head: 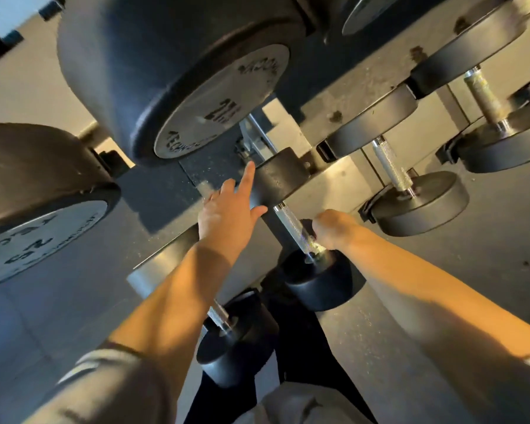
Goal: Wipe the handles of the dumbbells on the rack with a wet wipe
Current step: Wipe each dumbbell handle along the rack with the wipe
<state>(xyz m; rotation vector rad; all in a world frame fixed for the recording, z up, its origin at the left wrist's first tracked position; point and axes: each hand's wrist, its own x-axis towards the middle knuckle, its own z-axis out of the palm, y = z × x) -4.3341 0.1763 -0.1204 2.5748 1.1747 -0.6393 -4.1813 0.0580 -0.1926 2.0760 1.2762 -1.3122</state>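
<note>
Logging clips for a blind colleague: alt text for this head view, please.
The right hand grips a wipe around a dumbbell handle, while the left hand rests open against that dumbbell's far weight. More dumbbells sit on the rack.

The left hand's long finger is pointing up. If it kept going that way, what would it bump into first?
Probably the silver metal rack bracket just past the fingertip of the left hand, beside the small dumbbell's black head. Depth is hard to judge, so it may pass by.

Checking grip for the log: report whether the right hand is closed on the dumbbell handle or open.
Closed: the right hand curls round the near end of the knurled handle; something pale shows under its fingers.
</note>
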